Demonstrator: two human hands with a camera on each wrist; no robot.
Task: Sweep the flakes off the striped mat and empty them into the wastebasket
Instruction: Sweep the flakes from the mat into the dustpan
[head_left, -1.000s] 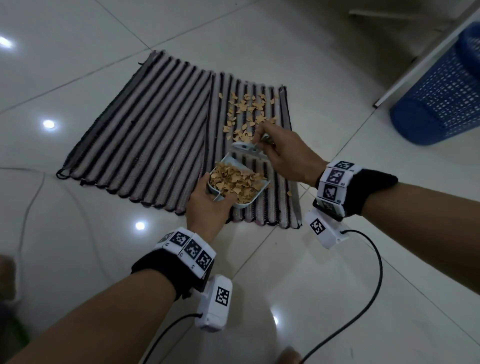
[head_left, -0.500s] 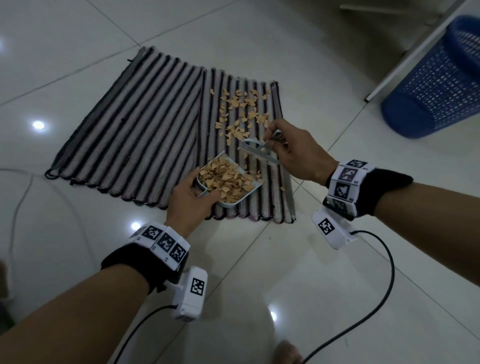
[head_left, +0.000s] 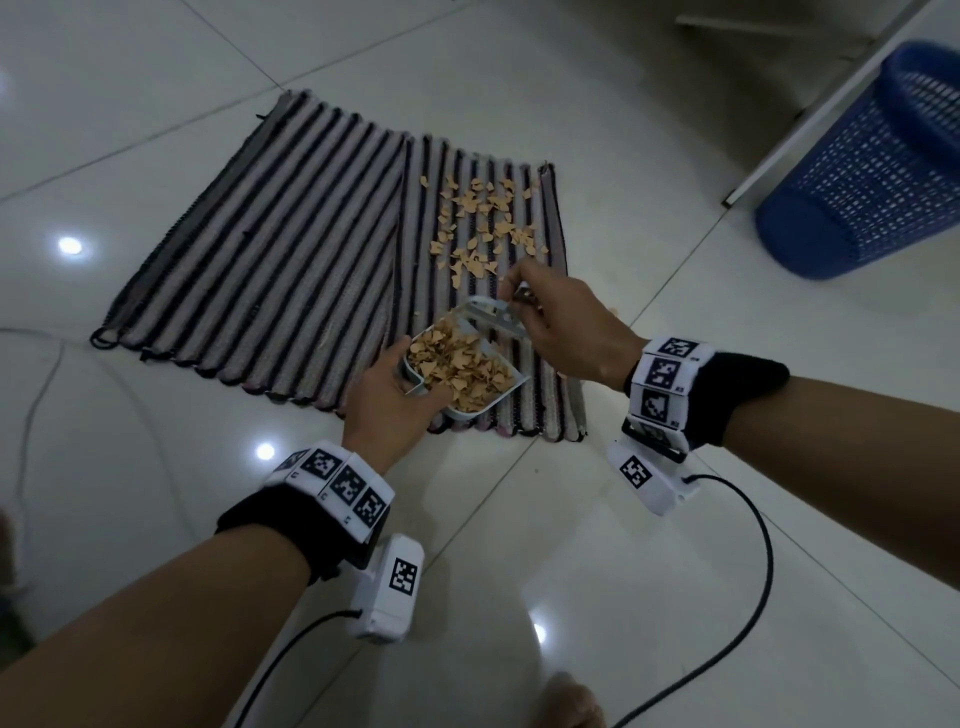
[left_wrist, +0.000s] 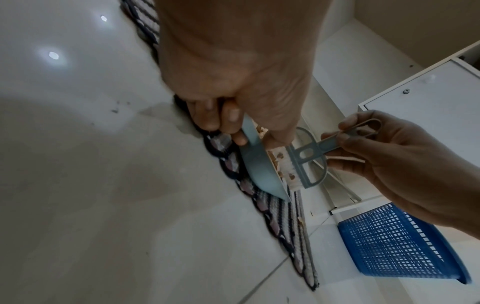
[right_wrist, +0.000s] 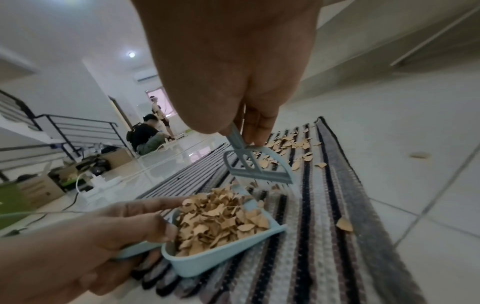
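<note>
The striped mat (head_left: 291, 249) lies on the tiled floor, with tan flakes (head_left: 483, 223) scattered over its right part. My left hand (head_left: 400, 384) grips the handle of a light-blue dustpan (head_left: 467, 410) heaped with flakes at the mat's near edge; the same dustpan (right_wrist: 223, 246) shows from the right wrist. My right hand (head_left: 550, 317) pinches the handle of a small blue brush (head_left: 493, 312), whose bristles stand at the dustpan's far mouth. From the left wrist, the brush (left_wrist: 306, 156) sits just beyond the dustpan (left_wrist: 259, 170). The blue mesh wastebasket (head_left: 883, 171) stands far right.
A white cabinet (left_wrist: 428, 98) stands beside the wastebasket (left_wrist: 394, 244). A stray flake (right_wrist: 418, 155) lies on the tiles right of the mat. Wrist cables trail over the floor near me. Far off are stair rails, boxes and seated people (right_wrist: 145, 133).
My right hand lifted the brush slightly and brought it back to the dustpan's far mouth. The left hand kept the dustpan at the mat's near edge.
</note>
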